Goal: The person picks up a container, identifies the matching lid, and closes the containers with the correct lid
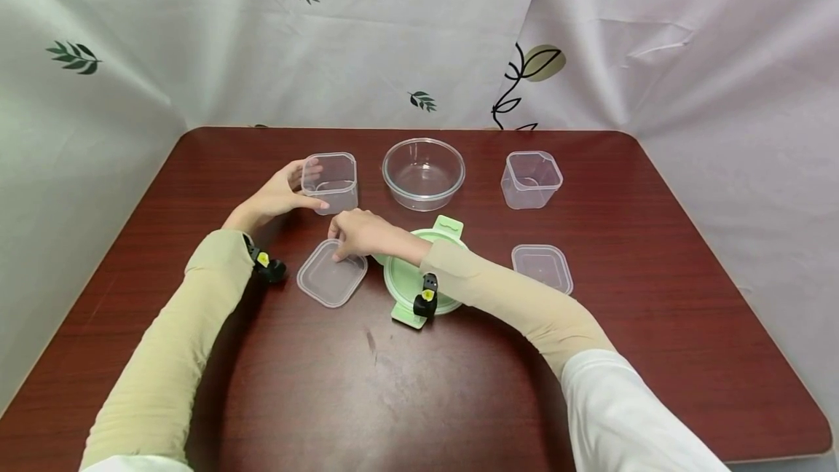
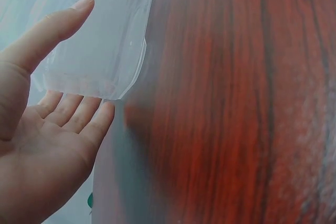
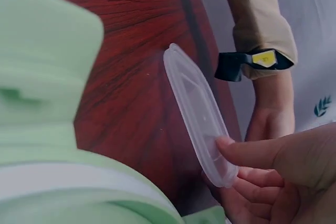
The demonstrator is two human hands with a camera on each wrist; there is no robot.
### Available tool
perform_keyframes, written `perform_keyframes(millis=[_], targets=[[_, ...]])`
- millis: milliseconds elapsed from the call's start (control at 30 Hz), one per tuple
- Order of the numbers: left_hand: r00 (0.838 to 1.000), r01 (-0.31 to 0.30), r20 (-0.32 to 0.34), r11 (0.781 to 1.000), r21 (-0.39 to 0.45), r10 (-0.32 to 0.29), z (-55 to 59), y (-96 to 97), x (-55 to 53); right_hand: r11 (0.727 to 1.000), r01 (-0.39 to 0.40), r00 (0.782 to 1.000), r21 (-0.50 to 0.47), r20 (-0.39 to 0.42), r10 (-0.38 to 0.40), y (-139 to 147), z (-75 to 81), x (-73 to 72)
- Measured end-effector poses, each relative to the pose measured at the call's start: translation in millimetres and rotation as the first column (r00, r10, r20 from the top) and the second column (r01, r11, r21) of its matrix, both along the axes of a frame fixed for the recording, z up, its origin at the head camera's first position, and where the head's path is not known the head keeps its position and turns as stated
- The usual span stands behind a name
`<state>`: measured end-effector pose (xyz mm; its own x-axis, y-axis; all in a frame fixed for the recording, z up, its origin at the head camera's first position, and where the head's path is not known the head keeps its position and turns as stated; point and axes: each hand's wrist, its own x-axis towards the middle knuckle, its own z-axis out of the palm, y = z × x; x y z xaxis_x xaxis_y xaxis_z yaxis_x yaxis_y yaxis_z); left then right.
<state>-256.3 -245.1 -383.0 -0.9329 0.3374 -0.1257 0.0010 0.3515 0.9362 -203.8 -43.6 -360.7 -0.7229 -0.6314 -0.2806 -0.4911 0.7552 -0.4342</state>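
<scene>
On the dark red tabletop (image 1: 459,399), the left hand (image 1: 278,195) grips a clear square container (image 1: 331,181) at the back left, thumb and fingers round its sides. Just in front, the right hand (image 1: 360,233) pinches the near edge of a clear square lid (image 1: 331,281) beside the green round lid (image 1: 413,282).

You're at a staged recording setup: leaf-print curtains (image 1: 367,35) screen the red-brown wood counter (image 1: 688,326) on three sides.
</scene>
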Motion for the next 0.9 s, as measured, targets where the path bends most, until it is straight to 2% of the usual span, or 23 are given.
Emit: perform_keyframes(millis=[333, 533, 700, 900], targets=[[1.0, -0.007, 0.006, 1.0, 0.016, 0.007, -1.5, -1.7, 0.1, 0.987, 0.026, 0.993, -0.156, 0.115, -0.008, 11, 8.2, -4.1], [1.0, -0.014, -0.003, 1.0, 0.017, 0.014, -3.0, -3.6, 0.1, 0.973, 0.047, 0.991, -0.226, 0.136, -0.016, 17, 10.4, -2.6], [1.0, -0.026, -0.008, 1.0, -0.001, 0.026, -4.1, -4.0, 0.6, 0.959, 0.033, 0.997, -0.28, 0.074, -0.013, 23, 17.0, 0.9], [1.0, -0.018, -0.008, 0.999, -0.026, 0.018, -1.5, -2.3, -0.5, 0.943, 0.002, 0.994, -0.334, -0.103, -0.039, 33, 34.4, 5.4]])
